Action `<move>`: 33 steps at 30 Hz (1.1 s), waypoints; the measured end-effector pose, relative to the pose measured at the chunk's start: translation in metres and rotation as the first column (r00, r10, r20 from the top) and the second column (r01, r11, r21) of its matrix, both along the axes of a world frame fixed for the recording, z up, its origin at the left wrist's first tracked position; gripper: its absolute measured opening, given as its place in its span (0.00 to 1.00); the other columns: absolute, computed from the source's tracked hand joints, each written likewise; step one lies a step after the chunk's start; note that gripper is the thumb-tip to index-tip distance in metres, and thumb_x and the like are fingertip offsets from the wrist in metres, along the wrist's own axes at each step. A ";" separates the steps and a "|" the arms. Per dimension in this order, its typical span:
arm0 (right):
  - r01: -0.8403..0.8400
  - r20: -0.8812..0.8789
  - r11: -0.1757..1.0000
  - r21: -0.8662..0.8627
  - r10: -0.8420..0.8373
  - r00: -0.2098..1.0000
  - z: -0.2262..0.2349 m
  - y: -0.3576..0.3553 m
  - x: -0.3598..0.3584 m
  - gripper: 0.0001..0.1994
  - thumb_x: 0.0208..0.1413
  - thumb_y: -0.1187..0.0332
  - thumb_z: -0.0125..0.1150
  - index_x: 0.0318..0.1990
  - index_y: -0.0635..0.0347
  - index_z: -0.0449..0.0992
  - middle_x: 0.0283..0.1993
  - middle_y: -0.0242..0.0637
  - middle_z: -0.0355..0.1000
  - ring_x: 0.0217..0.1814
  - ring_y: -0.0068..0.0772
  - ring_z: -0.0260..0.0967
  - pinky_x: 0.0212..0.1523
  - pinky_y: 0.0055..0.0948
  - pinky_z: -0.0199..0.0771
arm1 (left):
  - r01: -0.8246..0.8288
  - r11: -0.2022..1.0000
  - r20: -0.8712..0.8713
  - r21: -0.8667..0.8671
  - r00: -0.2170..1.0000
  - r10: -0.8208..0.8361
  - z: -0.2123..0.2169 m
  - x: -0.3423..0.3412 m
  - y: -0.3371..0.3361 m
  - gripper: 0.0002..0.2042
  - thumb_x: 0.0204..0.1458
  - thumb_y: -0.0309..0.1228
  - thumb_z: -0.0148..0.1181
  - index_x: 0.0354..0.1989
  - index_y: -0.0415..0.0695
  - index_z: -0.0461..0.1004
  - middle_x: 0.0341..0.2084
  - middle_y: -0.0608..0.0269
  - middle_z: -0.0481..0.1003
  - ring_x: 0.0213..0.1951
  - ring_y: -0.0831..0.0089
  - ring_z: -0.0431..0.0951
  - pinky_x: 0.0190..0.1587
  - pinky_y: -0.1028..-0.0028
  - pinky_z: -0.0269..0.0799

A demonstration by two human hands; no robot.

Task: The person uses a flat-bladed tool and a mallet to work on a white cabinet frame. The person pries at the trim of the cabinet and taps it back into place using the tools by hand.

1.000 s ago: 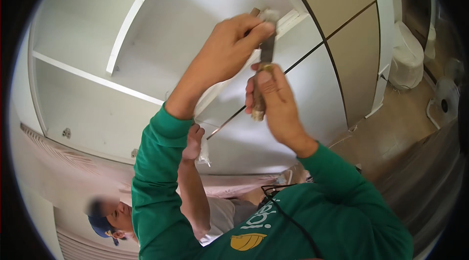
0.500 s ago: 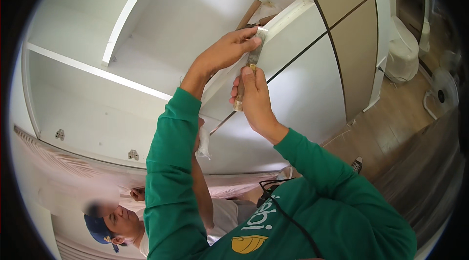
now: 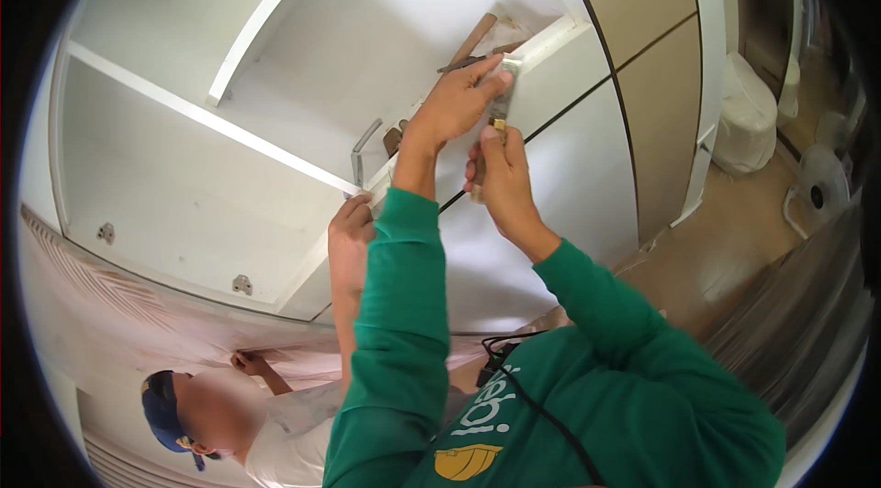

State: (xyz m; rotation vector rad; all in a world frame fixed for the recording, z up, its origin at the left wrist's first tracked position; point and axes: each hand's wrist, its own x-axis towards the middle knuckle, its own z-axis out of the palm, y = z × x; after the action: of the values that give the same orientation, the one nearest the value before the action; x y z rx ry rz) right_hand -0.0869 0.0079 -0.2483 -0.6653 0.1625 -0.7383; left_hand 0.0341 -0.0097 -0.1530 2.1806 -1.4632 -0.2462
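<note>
My right hand (image 3: 507,181) is closed around the handle of a chisel (image 3: 501,105) with a brass-coloured collar and a broad grey blade. Higher up, my left hand (image 3: 454,107) pinches the blade near its tip, thumb on its face and forefinger stretched along the edge. The chisel's tip meets the white front rim (image 3: 551,37) of an open cabinet. Just inside, beyond my left fingers, lies a tool with a wooden handle (image 3: 473,38); its other end is partly hidden.
A co-worker's hand (image 3: 351,220) touches the cabinet rim left of my left forearm. An L-shaped grey metal piece (image 3: 359,158) is inside the cabinet. White dividers (image 3: 213,126) cross it, and hinges (image 3: 241,283) sit on its panels. A white fan (image 3: 821,178) stands far right.
The view has shifted, and both my hands stay on the chisel at the rim. The co-worker's hand has come up to the cabinet rim; the white wrapped thing near it is out of sight.
</note>
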 end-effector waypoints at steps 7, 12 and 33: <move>0.224 -0.156 0.903 -0.368 -0.297 0.942 -0.031 -0.076 -0.075 0.17 0.75 0.52 0.46 0.55 0.57 0.65 0.34 0.28 0.65 0.29 0.16 0.63 0.26 0.19 0.68 | -0.128 0.955 0.211 -0.269 0.959 0.188 -0.018 -0.038 0.011 0.21 0.68 0.45 0.52 0.61 0.44 0.77 0.52 0.50 0.80 0.50 0.56 0.80 0.56 0.62 0.72; 0.248 -0.173 0.836 -0.488 -0.372 0.912 -0.018 -0.141 -0.143 0.22 0.75 0.52 0.47 0.64 0.58 0.67 0.37 0.26 0.67 0.34 0.16 0.66 0.32 0.19 0.70 | -0.155 0.950 0.367 -0.271 0.896 0.250 -0.024 -0.043 0.012 0.20 0.67 0.43 0.53 0.60 0.45 0.77 0.51 0.52 0.80 0.45 0.56 0.81 0.51 0.60 0.74; 0.137 0.286 -0.845 -0.517 -0.020 0.958 0.230 -0.189 -0.049 0.18 0.57 0.58 0.62 0.48 0.61 0.77 0.36 0.34 0.73 0.36 0.32 0.74 0.37 0.32 0.74 | 0.046 0.539 0.067 -0.841 0.998 0.020 0.028 -0.033 -0.004 0.05 0.55 0.25 0.69 0.37 0.36 0.81 0.23 0.60 0.78 0.25 0.69 0.74 0.32 0.72 0.70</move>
State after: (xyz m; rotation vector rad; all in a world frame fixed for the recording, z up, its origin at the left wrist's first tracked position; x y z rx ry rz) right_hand -0.1359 -0.1811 -0.0181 -3.0352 -1.0006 -1.0331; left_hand 0.0010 -0.0136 -0.1248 1.3567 -1.2341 0.4766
